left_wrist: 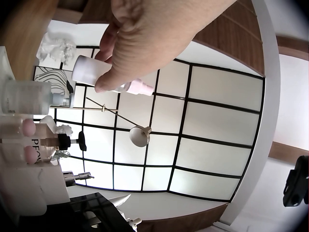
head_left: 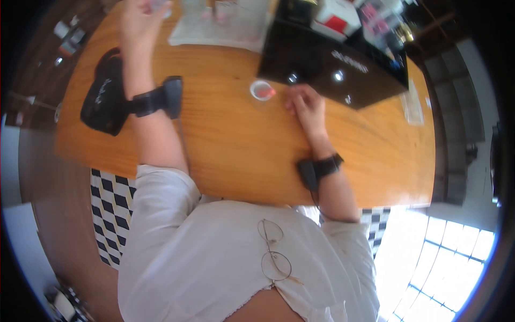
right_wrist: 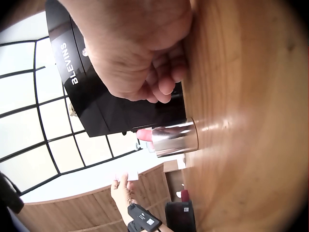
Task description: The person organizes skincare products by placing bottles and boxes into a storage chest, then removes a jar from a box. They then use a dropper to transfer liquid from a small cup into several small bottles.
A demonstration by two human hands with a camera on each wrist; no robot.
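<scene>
Has the right hand, slack and gripping nothing, fingers loosely bent, low at the table right of centre, near a shiny cup holding a pink item and just in front of a black box. Beyond a black pouch at the left edge, grips a pale bottle with a pink top between left hand thumb and fingers, raised toward the far left corner, left of a white tray.

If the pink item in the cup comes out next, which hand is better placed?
Right, I'd say: the right hand looks empty and is near the cup with the pink item; the left hand grips a bottle farther off.
</scene>
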